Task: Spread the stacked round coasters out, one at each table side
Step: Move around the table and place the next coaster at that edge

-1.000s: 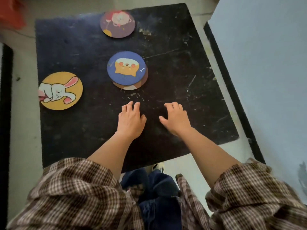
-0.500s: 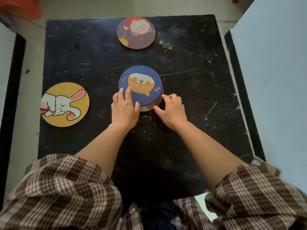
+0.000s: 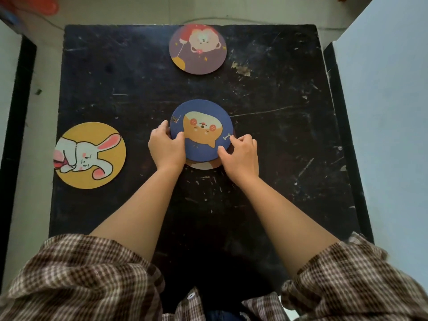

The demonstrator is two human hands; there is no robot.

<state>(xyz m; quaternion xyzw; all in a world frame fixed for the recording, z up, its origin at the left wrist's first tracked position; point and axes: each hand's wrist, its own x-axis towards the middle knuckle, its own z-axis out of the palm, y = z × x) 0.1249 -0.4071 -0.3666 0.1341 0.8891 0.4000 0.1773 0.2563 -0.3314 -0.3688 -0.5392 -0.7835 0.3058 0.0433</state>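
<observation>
- Working on the middle of the job: splitting the last small stack at the centre of the scratched black square table (image 3: 266, 193).
- Already lying flat by the far edge: a round purple card coaster with a pink bear and a balloon (image 3: 197, 49).
- Already lying flat by the left edge, poking a little over it: a round yellow card coaster with a white bunny (image 3: 89, 155).
- Sitting on top of the stack: a round blue card coaster with an orange puppy and a tiny bone (image 3: 202, 130), thin and flat.
- Peeking out under its near side: a second round coaster, brownish with a white patch (image 3: 203, 165); picture hidden.
- Pinching the blue coaster's left rim with the left hand (image 3: 167, 147), thumb on top, fingers curled round the edge.
- Pinching the right rim with the right hand (image 3: 240, 155), fingertips bent onto the edge.
- Probably coming next: lifting or sliding the blue one off, with the bottom one staying put.
- Needing homes: the right edge and the near edge, both bare.
- Watching out for both thin coasters sticking and moving together.
</observation>
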